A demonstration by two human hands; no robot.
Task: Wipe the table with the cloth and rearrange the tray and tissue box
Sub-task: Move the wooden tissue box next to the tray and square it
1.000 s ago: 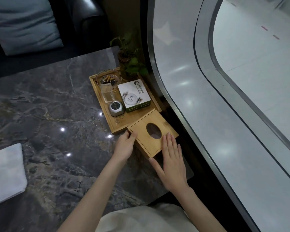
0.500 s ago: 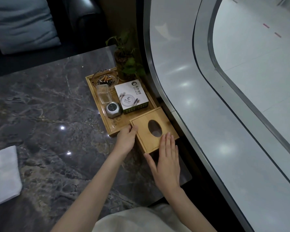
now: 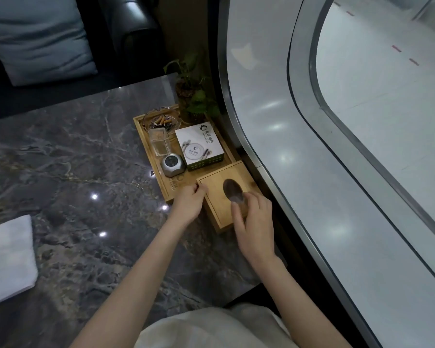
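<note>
A wooden tissue box (image 3: pixel 216 194) with an oval hole in its lid sits at the table's right edge, its far side against the near end of the wooden tray (image 3: pixel 146 144). My left hand (image 3: pixel 189 203) presses curled fingers on the box's left corner. My right hand (image 3: pixel 253 221) lies over the box's near right part, fingertips at the oval hole. The white cloth (image 3: pixel 8 259) lies folded at the far left of the dark marble table (image 3: pixel 73 177), away from both hands.
The tray carries a glass ashtray (image 3: pixel 161 119) with butts, a clear container (image 3: pixel 158 144), a small grey device (image 3: pixel 172 165) and a white printed box (image 3: pixel 199 145). A potted plant (image 3: pixel 195 96) stands behind it. A curved grey ledge (image 3: pixel 299 159) borders the table's right side.
The tissue box has slid farther up against the tray's near end. My right hand moved from flat at the box's near edge up onto its lid, fingers now curled at the hole.
</note>
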